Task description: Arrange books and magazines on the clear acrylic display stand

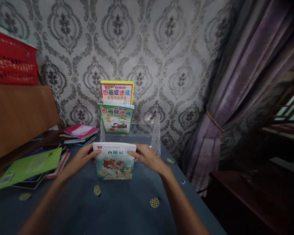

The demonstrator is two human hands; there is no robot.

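Between my two hands a book (115,166) with a white and teal illustrated cover is held upright, its front facing me. My left hand (86,154) grips its upper left edge, thumb on the cover. At the upper right edge my right hand (144,155) pinches it in the same way. The fingers behind the book are hidden. Just beyond stands a clear plastic book rack (143,138). In its left part a green picture book (116,119) leans upright, and a brown and yellow book (117,91) rises behind it.
A dark blue cloth with yellow patches covers the table (122,205). Books with a green one (36,164) on top lie at left, and a pink-topped stack (80,132) behind them. A red basket (13,60) sits on a wooden cabinet (22,114). A purple curtain (232,98) hangs right.
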